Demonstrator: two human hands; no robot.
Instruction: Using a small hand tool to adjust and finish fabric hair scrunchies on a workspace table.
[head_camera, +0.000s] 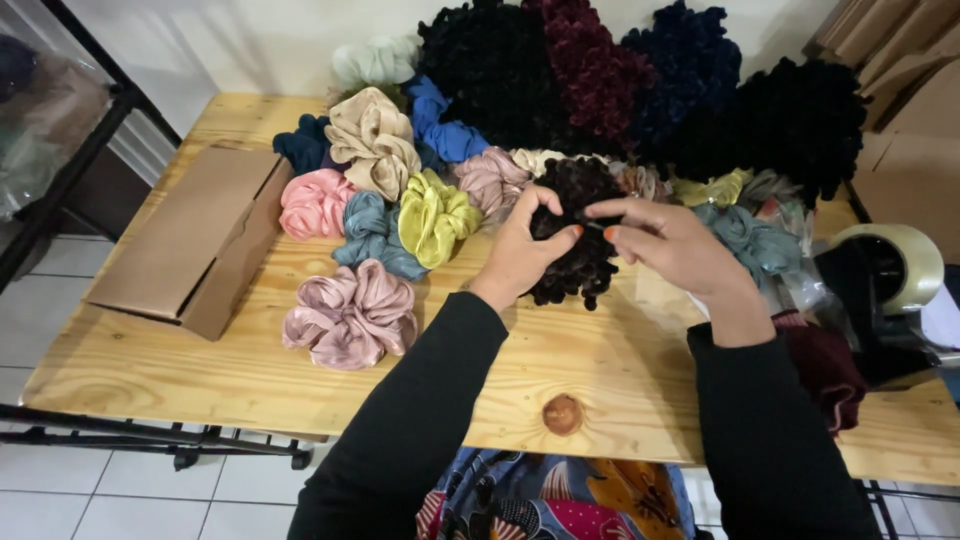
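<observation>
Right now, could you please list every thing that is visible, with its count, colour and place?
Dark scrunchie: one, deep brown, held in both hands.
Satin scrunchies: many, pink, yellow-green, beige, blue, teal, on the table's far middle.
Velvet scrunchies: several, black, maroon, navy, piled at the far edge.
Cardboard box: one, brown, flat, table's left.
Tape dispenser: one, black with a clear roll, far right.
Table: one, pale wood.
Left hand: on the dark scrunchie.
Right hand: pinching it too.
</observation>
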